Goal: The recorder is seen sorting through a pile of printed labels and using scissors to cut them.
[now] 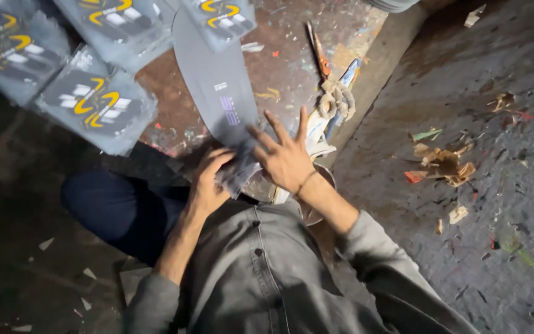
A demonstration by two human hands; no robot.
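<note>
While the person sits low over a worn slab, both hands meet at one grey strip.

Left hand (208, 179): fingers curled, gripping the near end of the strip from the left side; whether it pinches or just presses I cannot tell.
Right hand (282, 154): fingers spread wide, palm pressed flat on the strip's near end.
Strip (217, 86): long, flat and grey with a small pale mark; it runs from between the hands away up the slab, its far end under a packet.
Slab (292, 62): reddish-brown, stained and flecked with paint, bearing the strip and scraps.
Packets (97, 102): grey with yellow and white print, several overlapping at the slab's far left, well apart from the hands.
Scissors (329, 80): orange and blue handles wound with cord, lying just beyond the right hand's fingertips.
Scraps (443, 162): torn brown bits on the grey floor to the right, well apart.
Shirt (261, 272): grey, buttoned, sleeves pushed up the forearms.
</note>
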